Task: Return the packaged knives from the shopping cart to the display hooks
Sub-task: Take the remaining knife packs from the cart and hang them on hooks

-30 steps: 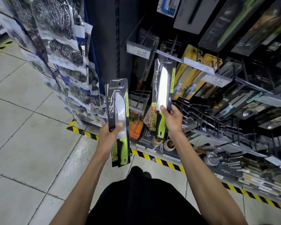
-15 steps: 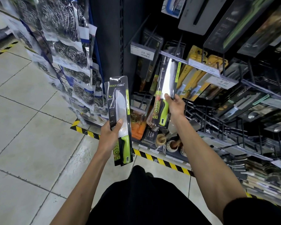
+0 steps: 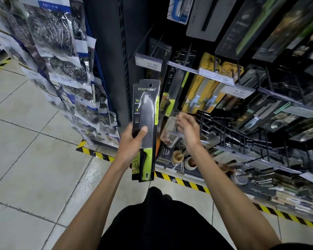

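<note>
My left hand (image 3: 132,141) grips a packaged knife (image 3: 146,130) upright, thumb across its front; the pack is black with a green handle and a hang hole at the top. A second, matching packaged knife (image 3: 176,83) hangs on a display hook (image 3: 188,55) behind it, in the dark shelf. My right hand (image 3: 187,127) is blurred, empty, fingers relaxed, just below and to the right of the hung pack. No shopping cart is in view.
Yellow-carded knives (image 3: 206,91) and more black packs (image 3: 264,112) hang to the right, behind price tags (image 3: 149,64). Bare black hooks (image 3: 224,127) jut out at mid-height. Bags of steel scourers (image 3: 69,69) hang on the left. Small tools fill the bottom shelf (image 3: 260,181). Tiled floor (image 3: 29,159) lies to the left.
My right hand pushed its knife pack up onto the hook, let go and dropped back empty. My left hand brought its pack a little right, towards the shelf.
</note>
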